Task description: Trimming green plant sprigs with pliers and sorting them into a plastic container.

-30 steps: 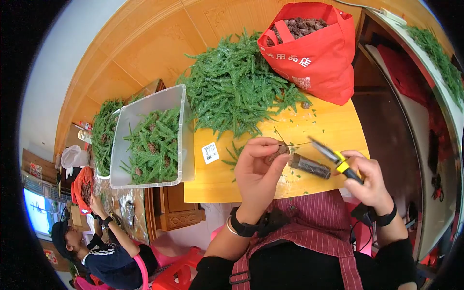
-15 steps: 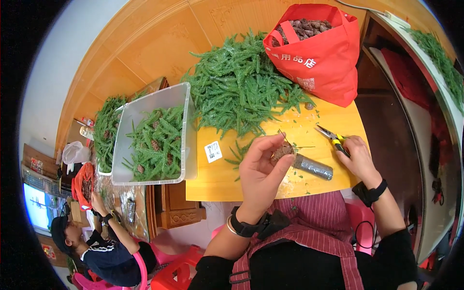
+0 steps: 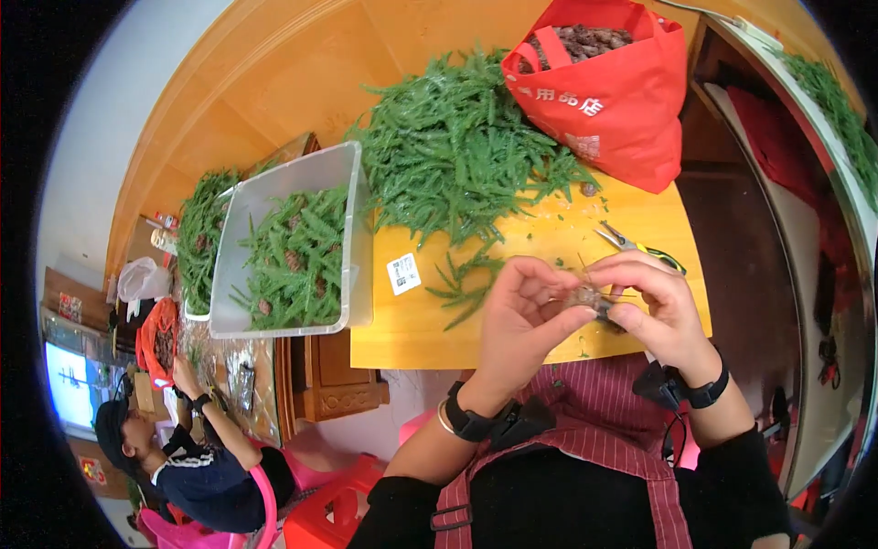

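Low over the yellow table, my left hand (image 3: 521, 316) pinches a brown pine cone (image 3: 582, 296) between thumb and fingers. Thin wire ends (image 3: 583, 263) stick out from the cone. My right hand (image 3: 666, 306) has come up against it, its thumb and forefinger closed around the wire at the cone's right side. Just beyond my right hand lie pliers (image 3: 618, 239) with yellow-and-black handles, partly covered by the fingers. A dark wrapped roll on the table is mostly hidden under my hands. A green sprig (image 3: 462, 288) rests left of my left hand.
A clear plastic bin (image 3: 352, 247) of green sprigs and pine cones stands left. Behind are a heap of green sprigs (image 3: 457, 146) and a red bag (image 3: 631, 119) of pine cones. A white label (image 3: 403, 274) lies on the table (image 3: 393, 348). Another person (image 3: 206, 476) works far left.
My right hand has let go of the pliers and moved left to the pine cone's wire. The pliers now lie on the table. My left hand has shifted slightly right with the cone.
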### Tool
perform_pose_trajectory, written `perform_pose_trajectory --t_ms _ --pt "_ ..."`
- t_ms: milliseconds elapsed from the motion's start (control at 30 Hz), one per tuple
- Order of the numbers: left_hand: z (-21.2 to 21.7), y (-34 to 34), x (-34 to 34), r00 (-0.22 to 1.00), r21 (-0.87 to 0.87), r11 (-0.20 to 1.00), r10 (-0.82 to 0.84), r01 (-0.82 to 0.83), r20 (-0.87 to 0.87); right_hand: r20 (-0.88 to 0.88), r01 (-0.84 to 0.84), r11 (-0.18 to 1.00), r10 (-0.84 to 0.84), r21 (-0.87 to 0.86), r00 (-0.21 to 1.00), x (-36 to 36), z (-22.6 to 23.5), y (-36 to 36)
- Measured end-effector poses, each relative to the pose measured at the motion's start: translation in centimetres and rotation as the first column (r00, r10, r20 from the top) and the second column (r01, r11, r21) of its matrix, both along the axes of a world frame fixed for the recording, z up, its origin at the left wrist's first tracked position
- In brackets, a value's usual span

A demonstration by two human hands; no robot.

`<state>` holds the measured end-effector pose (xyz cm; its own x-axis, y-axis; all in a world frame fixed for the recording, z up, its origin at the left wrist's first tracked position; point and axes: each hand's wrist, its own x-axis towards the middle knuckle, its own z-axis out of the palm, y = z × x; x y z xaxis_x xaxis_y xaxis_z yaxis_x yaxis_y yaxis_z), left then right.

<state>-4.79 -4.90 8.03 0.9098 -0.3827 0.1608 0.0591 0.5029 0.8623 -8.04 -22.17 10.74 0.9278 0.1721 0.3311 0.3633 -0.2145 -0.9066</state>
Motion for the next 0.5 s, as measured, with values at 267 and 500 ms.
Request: perform_pose_trajectory --t_ms 267,500 --pt "-1.0 2.0 1.2 0.978 0.065 0.976 -0.209 0.21 -0.014 -0.159 -0.016 0.924 0.083 0.381 0.984 0.3 -2.2 2.8" --pt "-3.4 4.7 4.4 0.7 0.748 0.102 -0.288 -0.656 0.653 -0.255 0.11 0.917 -0.01 0.383 0.967 0.4 -3.9 1.4"
